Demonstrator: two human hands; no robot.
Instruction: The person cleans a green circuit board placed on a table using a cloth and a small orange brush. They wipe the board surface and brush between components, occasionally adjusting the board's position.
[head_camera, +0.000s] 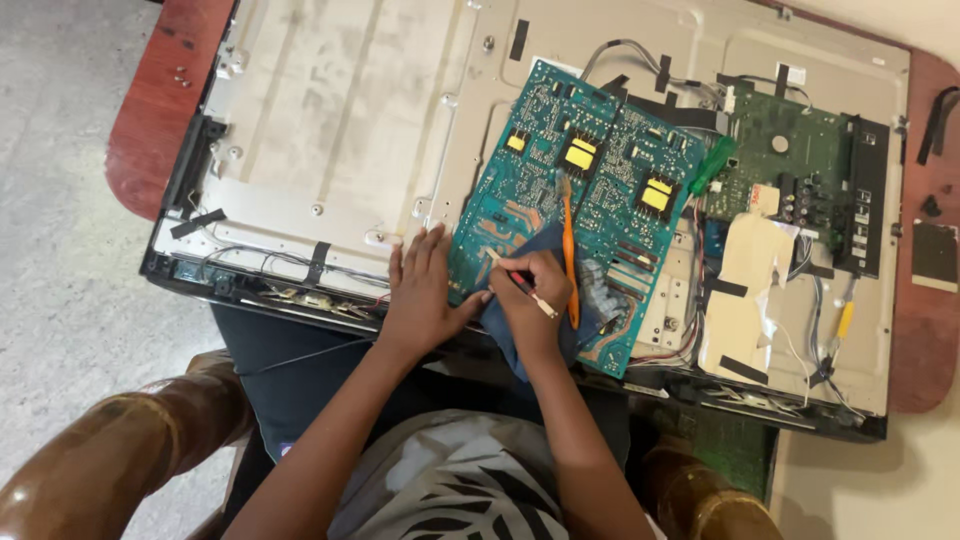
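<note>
My right hand (528, 300) is closed on a thin white-handled brush (524, 284), worked over the near edge of the teal rectangular circuit board (575, 205). My left hand (420, 292) lies flat and spread, steadying that board; I judge light, short strokes safest here. A blue cloth (530, 250) lies under my right hand. Farther off, the grey metal television back panel (330, 110) rests on a reddish wooden table (160, 100), pale floor at left.
</note>
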